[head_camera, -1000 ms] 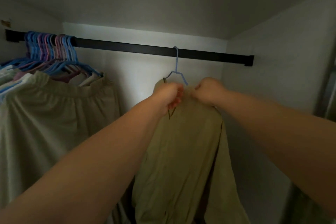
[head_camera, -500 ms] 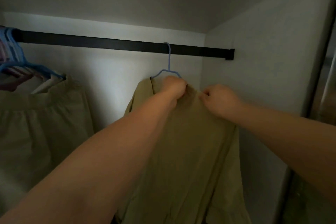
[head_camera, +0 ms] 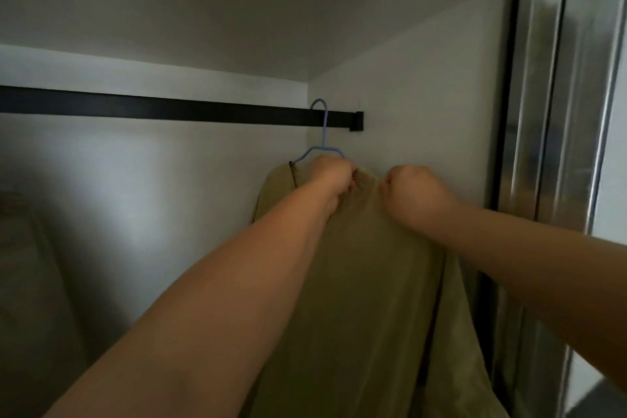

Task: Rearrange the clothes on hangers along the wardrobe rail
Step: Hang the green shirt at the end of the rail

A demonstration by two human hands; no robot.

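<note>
An olive-green garment [head_camera: 366,275] hangs on a light blue hanger [head_camera: 324,132], whose hook sits over the black rail [head_camera: 163,107] close to its right end bracket [head_camera: 357,121]. My left hand [head_camera: 334,176] is closed on the garment's top at the hanger's shoulder. My right hand [head_camera: 415,195] grips the fabric just to the right, near the side wall. The lower part of the hanger is hidden by the cloth and my hands.
The wardrobe's right side wall [head_camera: 424,85] stands right behind the garment. A shiny metal door frame [head_camera: 556,112] runs down the right. A pale beige garment [head_camera: 23,265] shows dimly at the far left edge.
The hanger with the olive garment has slid right along the rail, from mid-rail to near the end bracket. Both hands kept hold. The bunch of blue and pink hangers has left the view.
</note>
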